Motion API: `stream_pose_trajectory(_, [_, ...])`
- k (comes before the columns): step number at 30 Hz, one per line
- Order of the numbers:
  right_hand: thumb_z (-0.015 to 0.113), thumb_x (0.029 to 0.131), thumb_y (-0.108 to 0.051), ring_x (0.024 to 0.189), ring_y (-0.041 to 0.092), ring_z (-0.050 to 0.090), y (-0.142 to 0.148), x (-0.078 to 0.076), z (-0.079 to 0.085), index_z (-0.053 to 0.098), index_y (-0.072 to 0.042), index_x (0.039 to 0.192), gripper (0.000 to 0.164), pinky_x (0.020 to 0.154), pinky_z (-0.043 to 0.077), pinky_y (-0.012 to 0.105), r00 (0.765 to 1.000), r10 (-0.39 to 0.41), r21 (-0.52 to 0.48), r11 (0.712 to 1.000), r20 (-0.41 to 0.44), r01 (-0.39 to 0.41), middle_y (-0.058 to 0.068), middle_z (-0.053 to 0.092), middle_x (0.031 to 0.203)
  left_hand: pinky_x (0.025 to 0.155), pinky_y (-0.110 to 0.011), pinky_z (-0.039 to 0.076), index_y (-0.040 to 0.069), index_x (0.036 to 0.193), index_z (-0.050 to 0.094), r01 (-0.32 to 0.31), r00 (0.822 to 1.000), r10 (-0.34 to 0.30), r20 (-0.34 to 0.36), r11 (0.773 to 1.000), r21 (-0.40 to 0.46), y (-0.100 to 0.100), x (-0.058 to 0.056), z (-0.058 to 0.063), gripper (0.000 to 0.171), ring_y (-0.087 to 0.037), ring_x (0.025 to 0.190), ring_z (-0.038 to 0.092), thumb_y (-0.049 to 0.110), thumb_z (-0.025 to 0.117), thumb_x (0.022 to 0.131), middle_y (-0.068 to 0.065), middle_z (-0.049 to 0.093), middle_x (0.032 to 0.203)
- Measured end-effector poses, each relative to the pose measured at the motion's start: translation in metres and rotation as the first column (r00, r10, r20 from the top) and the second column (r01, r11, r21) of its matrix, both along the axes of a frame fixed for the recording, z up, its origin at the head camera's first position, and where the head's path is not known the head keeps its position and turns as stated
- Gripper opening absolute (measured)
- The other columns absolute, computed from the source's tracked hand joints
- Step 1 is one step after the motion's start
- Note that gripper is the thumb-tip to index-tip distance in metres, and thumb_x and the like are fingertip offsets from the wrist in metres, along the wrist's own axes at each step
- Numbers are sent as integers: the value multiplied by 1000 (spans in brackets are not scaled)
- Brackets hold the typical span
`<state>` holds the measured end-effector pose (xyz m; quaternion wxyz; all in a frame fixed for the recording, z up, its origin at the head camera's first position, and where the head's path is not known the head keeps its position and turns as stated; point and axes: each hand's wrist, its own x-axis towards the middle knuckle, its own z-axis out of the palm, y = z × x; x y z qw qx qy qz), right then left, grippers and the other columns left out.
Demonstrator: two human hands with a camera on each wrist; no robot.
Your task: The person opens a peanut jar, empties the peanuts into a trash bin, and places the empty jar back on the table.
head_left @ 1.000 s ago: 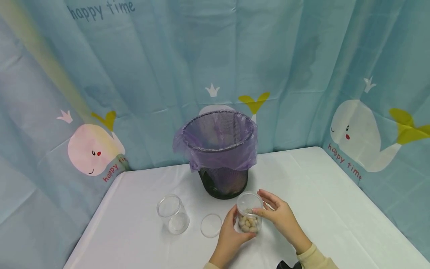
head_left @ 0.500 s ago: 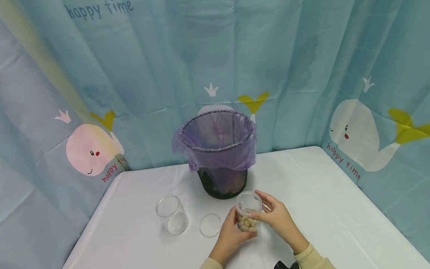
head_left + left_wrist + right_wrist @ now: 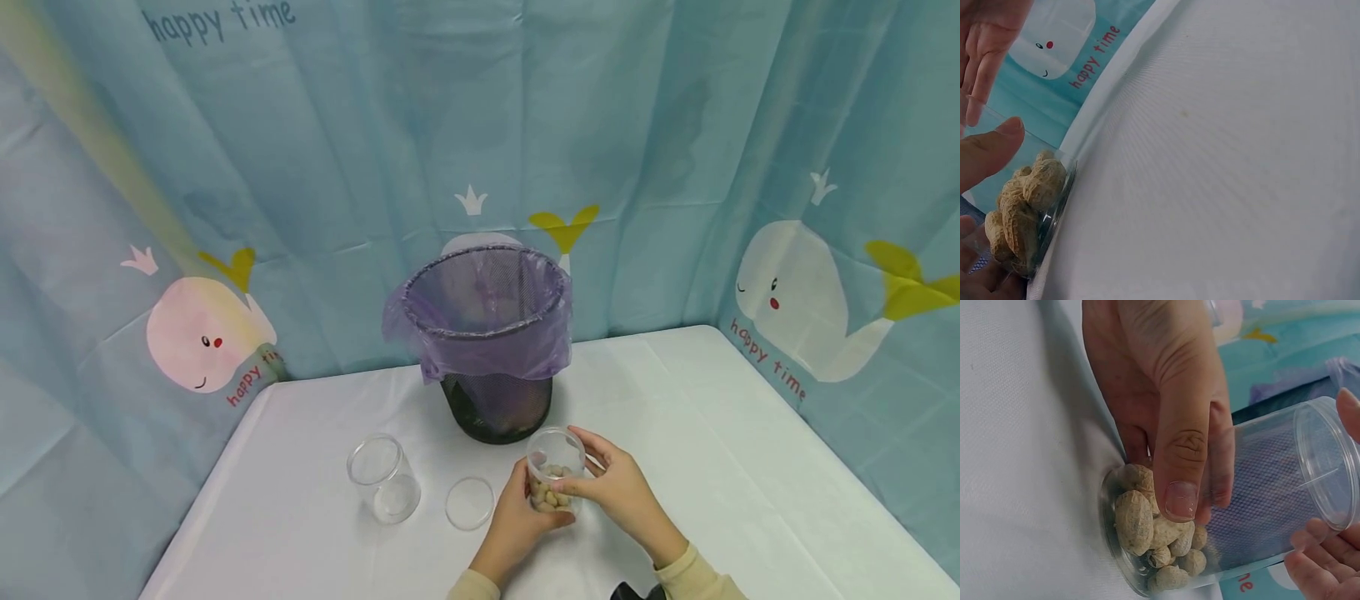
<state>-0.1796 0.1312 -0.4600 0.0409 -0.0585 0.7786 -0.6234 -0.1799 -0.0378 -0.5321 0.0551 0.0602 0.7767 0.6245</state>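
We see the jar (image 3: 556, 461) of peanuts (image 3: 551, 498) near the bin (image 3: 501, 408)'s front right, upright, long axis vertical, top up; the left hand (image 3: 521, 520) grips it low, the right hand (image 3: 622, 490) higher; disc (image 3: 470, 503) and cup (image 3: 385, 478) sit front-left.

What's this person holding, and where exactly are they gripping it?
A clear jar with peanuts inside: the left hand grips its lower wall, and the right hand holds it near the rim.

The left sleeve (image 3: 476, 586) and right sleeve (image 3: 697, 575) are pale yellow. The left hand (image 3: 519, 525) and right hand (image 3: 621, 492) are bare, one thumbnail (image 3: 1182, 500) short.
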Motion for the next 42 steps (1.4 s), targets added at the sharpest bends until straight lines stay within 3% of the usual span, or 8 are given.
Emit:
stream_pose_trajectory(10, [86,77,-20,136,34,50,0,-1,7,52,-4,142,75,108,48,35,1000,-22,-18,1000,-9,22,18,53,146,119,-61,30,11,143,47,-3,1000,3,4,1000,-6,-8,3,12,86,-33,134,51,14,90,68,-8,60,138])
stream_pose_trajectory(22, [82,81,-16,139,37,47,4,-3,25,50,-3,143,71,106,51,37,998,36,-79,996,-57,-40,18,50,148,120,-61,29,12,144,46,6,995,-8,-95,1000,-25,-23,6,46,85,-30,136,49,17,90,71,-6,56,142])
stream_pose_trajectory(30, [80,83,-10,138,41,46,2,-4,27,48,0,144,70,96,57,27,996,50,-174,983,-73,-62,21,47,151,115,-62,35,9,149,42,-54,986,33,-166,991,-123,-34,11,60,90,-35,138,47,21,89,73,-12,50,149])
stream_pose_trajectory(37, [77,85,-8,132,26,56,1,-2,26,45,1,146,69,92,57,23,991,91,-216,970,-98,-110,22,46,151,113,-61,38,9,148,44,-93,981,59,-185,978,-184,-38,18,68,90,-36,136,49,27,89,72,-12,50,149])
stream_pose_trajectory(42, [74,88,-10,139,38,45,0,1,27,42,0,149,70,99,55,27,986,127,-223,964,-105,-148,21,39,156,109,-55,46,8,147,45,-152,960,80,-267,953,-263,-40,22,70,90,-35,132,53,29,89,71,-12,53,146])
